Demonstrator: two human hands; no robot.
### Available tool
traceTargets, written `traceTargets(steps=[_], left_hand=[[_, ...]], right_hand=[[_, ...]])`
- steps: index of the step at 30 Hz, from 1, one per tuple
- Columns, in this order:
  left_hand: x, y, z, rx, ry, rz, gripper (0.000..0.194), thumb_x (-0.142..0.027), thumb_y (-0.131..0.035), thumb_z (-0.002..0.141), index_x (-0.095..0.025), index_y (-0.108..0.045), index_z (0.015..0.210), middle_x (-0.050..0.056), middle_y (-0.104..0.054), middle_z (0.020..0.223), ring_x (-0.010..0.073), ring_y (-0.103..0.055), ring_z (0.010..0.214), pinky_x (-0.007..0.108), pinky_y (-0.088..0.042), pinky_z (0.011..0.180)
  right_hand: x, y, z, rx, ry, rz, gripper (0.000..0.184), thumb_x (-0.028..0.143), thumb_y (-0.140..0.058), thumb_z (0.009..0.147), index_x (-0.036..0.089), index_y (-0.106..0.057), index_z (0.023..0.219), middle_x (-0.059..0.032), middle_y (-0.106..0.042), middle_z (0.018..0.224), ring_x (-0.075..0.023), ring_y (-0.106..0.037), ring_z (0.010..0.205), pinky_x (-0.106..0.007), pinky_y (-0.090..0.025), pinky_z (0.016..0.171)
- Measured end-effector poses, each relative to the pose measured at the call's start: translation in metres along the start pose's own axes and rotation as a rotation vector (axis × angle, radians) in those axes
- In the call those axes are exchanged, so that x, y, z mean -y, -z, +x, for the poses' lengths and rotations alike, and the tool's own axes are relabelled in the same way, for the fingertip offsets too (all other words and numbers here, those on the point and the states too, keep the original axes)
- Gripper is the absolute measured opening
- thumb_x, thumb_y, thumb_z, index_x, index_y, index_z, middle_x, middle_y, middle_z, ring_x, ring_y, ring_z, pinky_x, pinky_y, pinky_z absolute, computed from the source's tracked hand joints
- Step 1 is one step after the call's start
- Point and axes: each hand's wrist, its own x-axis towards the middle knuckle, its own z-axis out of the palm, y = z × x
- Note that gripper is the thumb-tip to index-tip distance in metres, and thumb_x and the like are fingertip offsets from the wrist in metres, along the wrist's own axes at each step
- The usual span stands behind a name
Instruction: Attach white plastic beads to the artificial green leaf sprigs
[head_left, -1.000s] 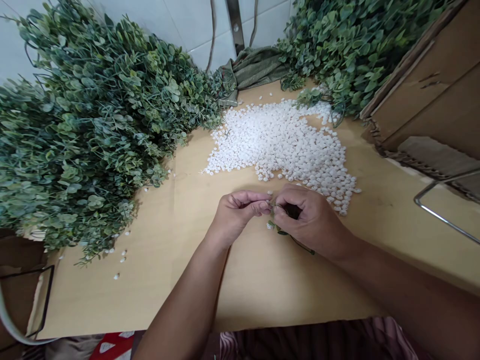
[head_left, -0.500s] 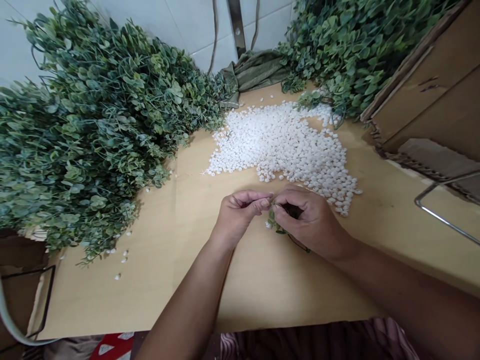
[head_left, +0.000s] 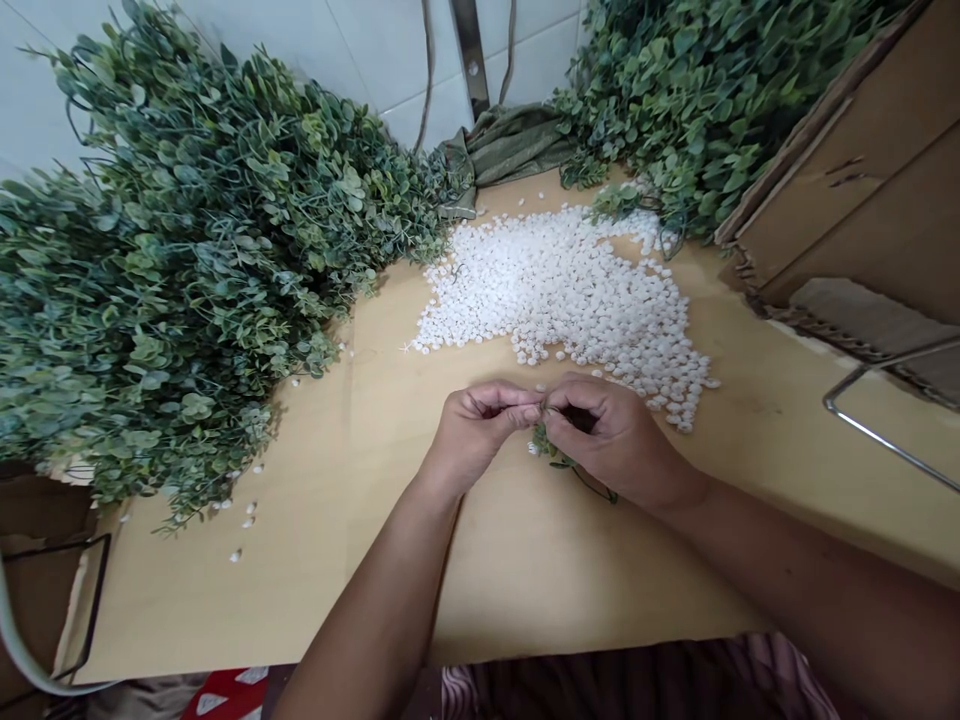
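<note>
Over the tabletop, my right hand (head_left: 611, 435) is closed, pinching a small artificial leafy sprig (head_left: 553, 455). The sprig's green leaves hang below the fingers, its thin dark stem trails down to the right, and a white piece shows at its left edge. My left hand (head_left: 480, 430) meets it fingertip to fingertip, thumb and index finger pressed together; whatever lies in that pinch is hidden. Just beyond both hands spreads a pile of small white bead-like pieces (head_left: 570, 280).
Large heaps of artificial greenery stand at the left (head_left: 187, 270) and back right (head_left: 675, 110). A cardboard box (head_left: 862, 190) and a bent metal rod (head_left: 885, 430) are on the right. Green cloth (head_left: 517, 145) lies by the tiled wall. Several loose white pieces (head_left: 247, 515) are at left.
The fingertips have drawn slightly closer together, and the white speck between them is less visible. The leafy sprig stays in my right hand; the view has shifted slightly.
</note>
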Motion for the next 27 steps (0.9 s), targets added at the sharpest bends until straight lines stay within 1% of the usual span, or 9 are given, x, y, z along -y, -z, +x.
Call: traceTargets(steps=[4,7,9,13,15,17,19,23,27], left_hand=[[-0.001,0.001,0.001,-0.014,-0.055,0.001,0.024,-0.033,-0.084,0.051,-0.016,-0.073,0.066,-0.001,-0.066,0.058,0.0074,-0.055,0.054,0.022,-0.047,0.059],[-0.002,0.007,0.002,-0.063,-0.116,0.049,0.027,-0.034,-0.081,0.056,-0.018,-0.074,0.076,-0.001,-0.068,0.064,0.0071,-0.054,0.057,0.022,-0.046,0.062],[-0.004,0.010,0.001,-0.074,-0.108,0.073,0.032,-0.036,-0.081,0.056,-0.019,-0.074,0.082,0.000,-0.069,0.069,0.0078,-0.055,0.060,0.022,-0.045,0.064],[-0.006,0.011,-0.003,0.048,-0.061,0.088,0.035,-0.043,-0.079,0.058,-0.017,-0.074,0.081,0.002,-0.069,0.071,0.0096,-0.055,0.062,0.024,-0.044,0.064],[-0.006,0.008,-0.005,0.100,-0.061,0.088,0.033,-0.044,-0.077,0.060,-0.016,-0.073,0.076,0.001,-0.067,0.066,0.0096,-0.054,0.060,0.024,-0.043,0.063],[-0.005,0.005,-0.005,0.114,-0.073,0.071,0.030,-0.043,-0.077,0.060,-0.016,-0.072,0.072,0.000,-0.064,0.061,0.0088,-0.052,0.059,0.023,-0.042,0.061],[-0.003,0.003,-0.005,0.094,-0.086,0.047,0.029,-0.041,-0.079,0.059,-0.016,-0.070,0.070,-0.002,-0.062,0.059,0.0076,-0.050,0.056,0.022,-0.041,0.058],[0.001,0.000,-0.002,-0.022,-0.078,0.016,0.030,-0.040,-0.080,0.056,-0.014,-0.068,0.066,-0.002,-0.060,0.056,0.0065,-0.049,0.053,0.021,-0.041,0.055],[0.001,0.000,-0.003,-0.091,-0.069,-0.042,0.025,-0.034,-0.080,0.057,-0.014,-0.066,0.065,-0.003,-0.061,0.057,0.0066,-0.052,0.054,0.020,-0.044,0.056]], right_hand=[[0.001,0.003,0.003,0.016,0.016,0.072,0.020,0.019,-0.050,0.082,0.018,-0.055,0.063,-0.0006,-0.053,0.064,-0.0141,-0.051,0.065,-0.027,-0.042,0.061],[0.000,0.008,0.005,0.043,0.010,0.215,0.015,0.022,-0.051,0.086,0.020,-0.060,0.074,-0.0021,-0.059,0.076,-0.0160,-0.057,0.080,-0.029,-0.046,0.073],[0.000,0.010,0.005,0.029,0.003,0.294,0.012,0.026,-0.055,0.086,0.022,-0.063,0.079,-0.0023,-0.061,0.082,-0.0167,-0.058,0.086,-0.030,-0.047,0.078],[-0.003,0.010,0.007,-0.033,0.005,0.353,0.018,0.041,-0.064,0.081,0.023,-0.067,0.077,-0.0033,-0.060,0.089,-0.0184,-0.058,0.093,-0.032,-0.048,0.085],[-0.004,0.009,0.007,-0.067,0.000,0.331,0.024,0.046,-0.064,0.079,0.023,-0.068,0.076,-0.0039,-0.059,0.087,-0.0188,-0.058,0.092,-0.033,-0.049,0.083],[-0.006,0.008,0.007,-0.105,0.016,0.292,0.024,0.047,-0.064,0.080,0.023,-0.068,0.076,-0.0040,-0.059,0.085,-0.0187,-0.058,0.090,-0.032,-0.049,0.081],[-0.007,0.007,0.007,-0.134,0.050,0.246,0.023,0.044,-0.063,0.081,0.022,-0.068,0.077,-0.0042,-0.058,0.085,-0.0185,-0.057,0.089,-0.032,-0.048,0.081],[-0.007,0.008,0.005,-0.124,0.102,0.184,0.018,0.037,-0.061,0.085,0.022,-0.067,0.079,-0.0050,-0.058,0.088,-0.0183,-0.056,0.091,-0.033,-0.046,0.084],[0.003,0.016,0.003,-0.025,0.104,0.247,0.016,0.036,-0.061,0.085,0.022,-0.066,0.081,-0.0057,-0.057,0.092,-0.0186,-0.056,0.093,-0.034,-0.045,0.087]])
